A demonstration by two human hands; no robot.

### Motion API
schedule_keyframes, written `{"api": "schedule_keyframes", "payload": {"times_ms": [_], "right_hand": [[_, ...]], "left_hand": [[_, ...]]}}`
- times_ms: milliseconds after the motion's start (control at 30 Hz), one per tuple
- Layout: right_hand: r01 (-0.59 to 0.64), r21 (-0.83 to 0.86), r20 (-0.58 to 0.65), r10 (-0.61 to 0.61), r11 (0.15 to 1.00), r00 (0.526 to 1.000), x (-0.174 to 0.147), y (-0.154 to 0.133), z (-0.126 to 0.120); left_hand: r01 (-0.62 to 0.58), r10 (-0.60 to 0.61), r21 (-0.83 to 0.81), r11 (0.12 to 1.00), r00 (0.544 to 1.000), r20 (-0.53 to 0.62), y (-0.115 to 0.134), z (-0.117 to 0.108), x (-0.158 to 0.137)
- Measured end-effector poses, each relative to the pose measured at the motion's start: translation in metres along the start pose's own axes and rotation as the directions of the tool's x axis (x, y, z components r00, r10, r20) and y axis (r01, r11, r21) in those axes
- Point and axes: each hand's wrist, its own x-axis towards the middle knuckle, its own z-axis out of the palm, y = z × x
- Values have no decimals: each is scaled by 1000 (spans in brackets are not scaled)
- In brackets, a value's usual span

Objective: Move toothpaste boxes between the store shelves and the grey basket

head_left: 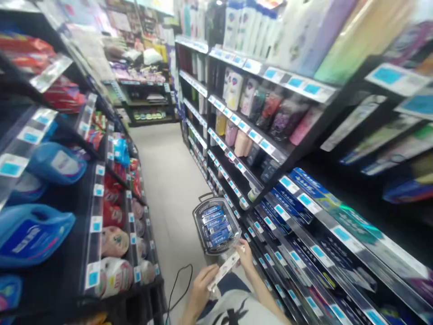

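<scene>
Between my two hands, in front of my body, lies a long narrow white strip (226,268) with small dark print. It slants from lower left to upper right, and I cannot make out what it is. My left hand (203,284) is closed on its lower end, while my right hand (246,256) grips the upper end. Just beyond them, a dark shopping basket (200,237) stands on the floor. Several blue toothpaste boxes (216,225) are stacked inside it.
Shelves with price labels (318,250) and toothpaste boxes rise close on my right. On the left, a shelf holds blue detergent bottles (30,234) and bagged goods. The pale aisle floor (157,167) runs ahead. A black cord (181,284) hangs near my left hand.
</scene>
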Motion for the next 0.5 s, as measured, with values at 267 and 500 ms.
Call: {"api": "schedule_keyframes", "payload": {"times_ms": [267, 500], "right_hand": [[122, -72, -355, -139, 990, 924, -41, -22, -69], [372, 279, -450, -222, 885, 865, -102, -61, -130]], "left_hand": [[-126, 124, -143, 982, 992, -26, 41, 54, -19], [422, -281, -470, 775, 897, 342, 88, 87, 14]]}}
